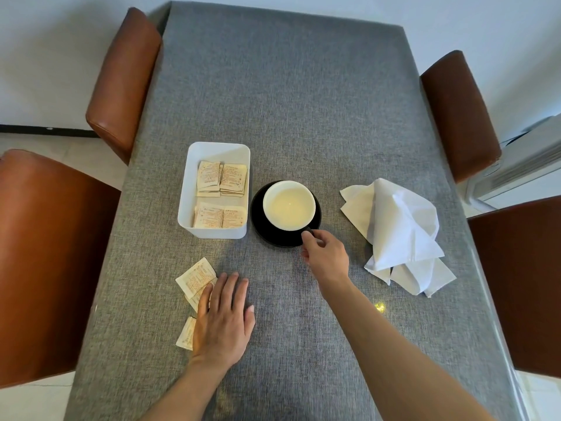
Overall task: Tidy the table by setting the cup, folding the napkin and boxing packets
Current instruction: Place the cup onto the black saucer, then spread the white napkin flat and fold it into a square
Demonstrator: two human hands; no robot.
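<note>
A grey cloth-covered table (303, 101) fills the view, with brown chairs (124, 80) at its sides. A crumpled white napkin (397, 232) lies unfolded on the right. Left of centre, a white box (194, 189) already holds several packets (221, 180). Touching its right side, a black saucer (261, 226) carries the cup (288, 205), so the cup looks set. The right hand (326, 258) has thumb and finger closed at the cup's handle; how firmly cannot be told. The left hand (221, 314) lies flat, fingers spread, holding nothing, partly covering a few loose packets (194, 276) near the front edge. Folding and boxing remain.
</note>
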